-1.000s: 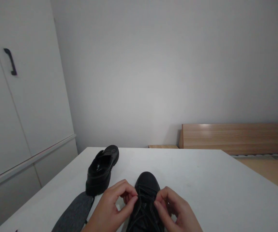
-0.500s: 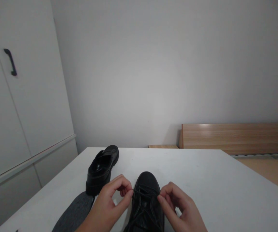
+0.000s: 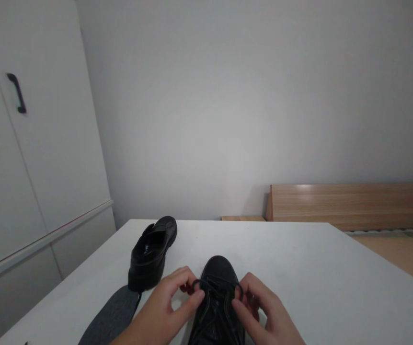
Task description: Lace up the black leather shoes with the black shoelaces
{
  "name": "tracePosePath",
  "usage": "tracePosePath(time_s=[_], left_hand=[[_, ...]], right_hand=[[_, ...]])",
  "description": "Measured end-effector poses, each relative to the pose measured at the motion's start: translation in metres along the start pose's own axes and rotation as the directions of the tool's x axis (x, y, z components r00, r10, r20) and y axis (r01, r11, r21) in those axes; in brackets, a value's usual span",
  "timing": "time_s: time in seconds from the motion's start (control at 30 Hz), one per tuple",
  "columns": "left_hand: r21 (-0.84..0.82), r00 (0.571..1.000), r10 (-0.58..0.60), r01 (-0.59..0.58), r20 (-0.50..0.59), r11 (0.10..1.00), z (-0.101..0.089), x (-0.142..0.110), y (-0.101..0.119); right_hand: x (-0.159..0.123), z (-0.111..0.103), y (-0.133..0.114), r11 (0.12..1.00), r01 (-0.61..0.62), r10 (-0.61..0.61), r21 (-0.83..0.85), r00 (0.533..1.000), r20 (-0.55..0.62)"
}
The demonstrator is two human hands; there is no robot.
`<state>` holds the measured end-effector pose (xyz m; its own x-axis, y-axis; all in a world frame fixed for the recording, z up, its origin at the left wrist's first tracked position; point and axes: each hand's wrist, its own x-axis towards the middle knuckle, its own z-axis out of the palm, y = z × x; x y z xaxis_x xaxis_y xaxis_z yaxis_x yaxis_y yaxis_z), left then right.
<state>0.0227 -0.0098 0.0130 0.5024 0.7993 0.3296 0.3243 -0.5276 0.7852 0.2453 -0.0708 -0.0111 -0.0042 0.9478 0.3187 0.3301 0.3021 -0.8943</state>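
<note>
A black lace-up shoe (image 3: 218, 269) points its toe away from me at the table's near edge, its heel below the frame. My left hand (image 3: 166, 303) is at the left of the shoe's lacing, thumb and forefinger curled around a loop of the black shoelace (image 3: 212, 284). Opposite, on the right side, my right hand (image 3: 262, 307) has another bend of that lace between its thumb and fingers. Crossed lace strands lie loose over the tongue. A second black shoe (image 3: 148, 262) stands to the left, beyond my left hand.
A dark grey insole (image 3: 111, 316) lies flat by the second shoe's heel. The white table (image 3: 264, 244) reaches back toward a plain wall. White cabinet doors (image 3: 48, 143) stand on the left, a wooden board (image 3: 350, 203) at the back right.
The thumbs and forefingers have parted a little, and small loops of the lace now stand out at both hands. The shoes stay where they were.
</note>
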Motion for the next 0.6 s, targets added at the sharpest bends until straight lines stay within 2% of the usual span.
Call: tracePosePath(time_s=[0.07,0.17,0.2,0.33,0.4,0.5,0.6], left_hand=[[0.0,1.0,-0.02,0.02,0.003,1.0,0.001,0.001,-0.001],[-0.072,0.994,-0.03,0.022,-0.108,0.997,0.0,0.003,-0.002],[-0.088,0.992,-0.035,0.025,-0.121,0.996,0.0,0.003,-0.003],[-0.059,0.998,-0.062,0.062,-0.007,0.996,0.001,0.002,-0.004],[-0.099,0.998,-0.056,0.055,-0.01,0.994,0.001,0.002,-0.005],[-0.293,0.995,-0.057,0.03,-0.084,0.956,-0.001,0.002,-0.005],[-0.557,0.992,-0.095,0.034,-0.081,0.83,-0.004,0.003,-0.003]], right_hand=[[0.0,-0.001,0.004,1.0,-0.008,0.008,0.015,1.0,0.01],[0.0,-0.001,0.006,0.998,0.026,-0.017,0.051,0.987,-0.16],[0.0,0.0,0.006,0.998,0.036,-0.025,0.057,0.983,-0.181],[-0.001,0.001,0.003,0.999,0.016,-0.014,0.03,0.998,-0.055],[0.0,-0.001,0.001,0.999,0.008,-0.007,0.035,0.999,-0.045],[0.001,-0.005,-0.005,0.985,0.02,0.005,0.169,0.99,-0.142],[0.003,-0.004,-0.012,0.926,0.046,0.051,0.374,0.968,-0.244]])
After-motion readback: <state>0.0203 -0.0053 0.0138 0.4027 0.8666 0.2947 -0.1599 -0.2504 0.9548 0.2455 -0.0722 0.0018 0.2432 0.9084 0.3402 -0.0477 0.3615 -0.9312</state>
